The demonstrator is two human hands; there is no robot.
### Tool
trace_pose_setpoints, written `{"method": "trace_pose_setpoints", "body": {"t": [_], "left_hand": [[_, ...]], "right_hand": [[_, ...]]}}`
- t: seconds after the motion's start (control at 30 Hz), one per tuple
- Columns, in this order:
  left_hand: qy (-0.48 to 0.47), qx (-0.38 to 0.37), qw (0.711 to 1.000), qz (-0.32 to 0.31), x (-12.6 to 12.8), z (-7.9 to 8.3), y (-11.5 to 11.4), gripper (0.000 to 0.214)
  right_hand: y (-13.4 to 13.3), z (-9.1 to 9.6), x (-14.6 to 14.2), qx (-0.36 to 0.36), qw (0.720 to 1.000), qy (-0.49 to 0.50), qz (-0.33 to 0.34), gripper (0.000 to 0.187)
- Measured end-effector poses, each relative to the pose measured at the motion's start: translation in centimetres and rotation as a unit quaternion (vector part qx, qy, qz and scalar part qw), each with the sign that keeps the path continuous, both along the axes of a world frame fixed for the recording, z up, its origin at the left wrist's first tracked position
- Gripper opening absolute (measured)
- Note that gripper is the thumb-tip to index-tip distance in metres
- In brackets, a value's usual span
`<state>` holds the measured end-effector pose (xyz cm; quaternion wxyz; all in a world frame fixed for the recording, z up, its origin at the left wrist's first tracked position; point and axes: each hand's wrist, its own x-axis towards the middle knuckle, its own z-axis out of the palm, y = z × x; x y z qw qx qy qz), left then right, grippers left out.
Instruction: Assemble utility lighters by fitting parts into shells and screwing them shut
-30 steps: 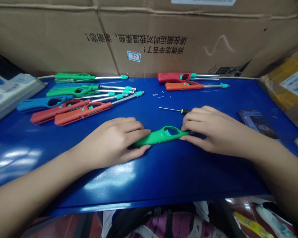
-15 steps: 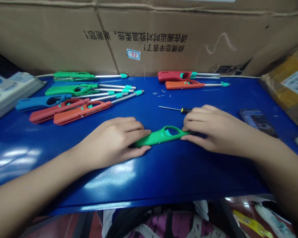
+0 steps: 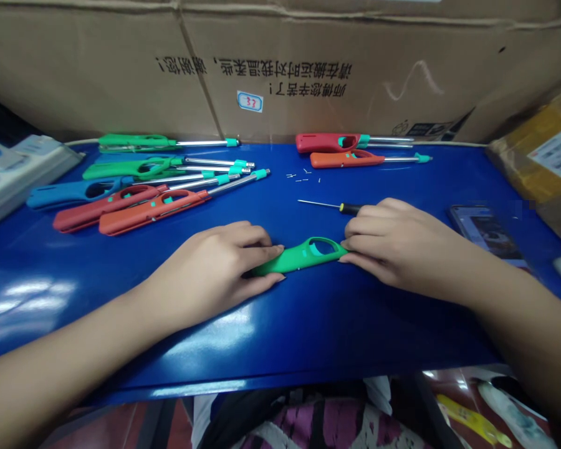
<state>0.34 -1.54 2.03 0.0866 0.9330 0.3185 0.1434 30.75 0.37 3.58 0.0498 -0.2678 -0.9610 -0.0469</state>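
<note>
A green long-nosed gas lighter lies on the blue table between my two hands, its teal trigger in the oval opening. My left hand grips the butt end between thumb and fingers. At the other end, my right hand pinches the narrow neck, and its fingers hide whatever extends beyond. Just past the right fingers rests a screwdriver with a black and yellow handle, partly covered by that hand. Several tiny screws are scattered farther back.
Several lighters, including an orange one and a blue one, lie at back left. A red lighter and an orange lighter lie at back right. A large cardboard box walls the rear. A phone lies right; a white power strip, left.
Both hands hold nearly the same position on the green lighter. The whole view has shifted very slightly.
</note>
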Motion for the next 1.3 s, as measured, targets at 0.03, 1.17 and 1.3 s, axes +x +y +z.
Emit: {"method": "trace_pose_setpoints", "body": {"t": [0.03, 1.17, 1.3], "left_hand": [[0.006, 0.008, 1.000, 0.006, 0.1, 0.0, -0.2, 0.027], [-0.047, 0.077, 0.996, 0.005, 1.1, -0.7, -0.5, 0.027], [-0.097, 0.022, 0.995, 0.029, 1.0, -0.4, -0.5, 0.028]], "right_hand": [[-0.2, 0.0, -0.1, 0.013, 1.000, -0.004, 0.003, 0.027], [0.7, -0.9, -0.7, 0.013, 0.991, 0.131, 0.011, 0.016], [1.1, -1.2, -0.6, -0.022, 0.987, 0.158, -0.012, 0.014]]}}
